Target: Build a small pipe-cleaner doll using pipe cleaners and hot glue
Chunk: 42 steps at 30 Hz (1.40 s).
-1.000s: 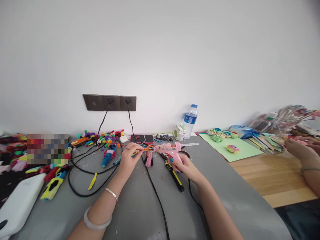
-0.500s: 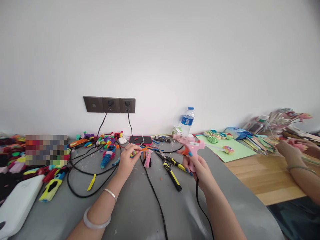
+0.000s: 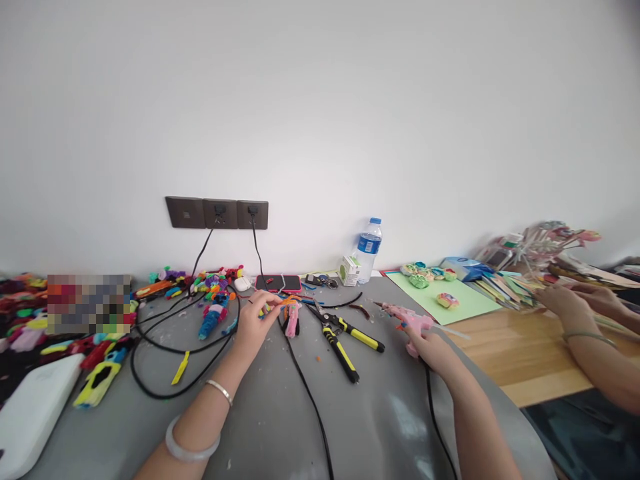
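My left hand (image 3: 254,325) pinches a small orange and yellow fuzzy craft piece (image 3: 286,303) just above the grey table mat (image 3: 280,413). A pink fuzzy figure (image 3: 293,319) lies right beside that piece. My right hand (image 3: 431,348) grips a pink hot glue gun (image 3: 410,319) low over the mat's right side, nozzle pointing left, its black cord trailing toward me. Yellow-handled cutters (image 3: 345,337) lie between my two hands.
Black cables (image 3: 175,347) run from the wall sockets (image 3: 217,213) over the mat. Colourful fuzzy pieces (image 3: 210,287) pile at the left, beside a white box (image 3: 35,407). A phone (image 3: 279,283), water bottle (image 3: 369,248) and green sheet (image 3: 450,297) sit behind. Another person's hands (image 3: 575,303) work at the right.
My right hand has carried the glue gun away from the craft piece, rightward and down to the mat's right side. My left hand has kept its pinch on the orange piece.
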Each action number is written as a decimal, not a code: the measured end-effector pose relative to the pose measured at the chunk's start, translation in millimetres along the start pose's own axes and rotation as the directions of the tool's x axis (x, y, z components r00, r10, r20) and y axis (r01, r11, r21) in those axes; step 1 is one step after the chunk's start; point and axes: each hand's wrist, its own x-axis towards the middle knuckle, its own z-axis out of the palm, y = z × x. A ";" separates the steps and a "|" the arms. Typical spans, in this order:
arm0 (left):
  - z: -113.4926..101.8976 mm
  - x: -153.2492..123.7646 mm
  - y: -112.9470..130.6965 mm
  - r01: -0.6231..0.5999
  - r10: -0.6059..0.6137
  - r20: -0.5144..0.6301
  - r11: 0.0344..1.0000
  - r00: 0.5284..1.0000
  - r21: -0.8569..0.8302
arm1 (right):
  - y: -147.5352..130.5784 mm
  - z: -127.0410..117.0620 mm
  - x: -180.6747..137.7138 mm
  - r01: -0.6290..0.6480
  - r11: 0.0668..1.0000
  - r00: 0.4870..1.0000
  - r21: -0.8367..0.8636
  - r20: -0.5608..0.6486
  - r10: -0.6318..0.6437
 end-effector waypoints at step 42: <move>0.4 -2.7 -0.1 0.091 -0.100 -0.080 0.990 0.992 -0.111 | -94.7 60.5 -47.8 0.633 0.769 0.758 0.092 -0.273 -0.592</move>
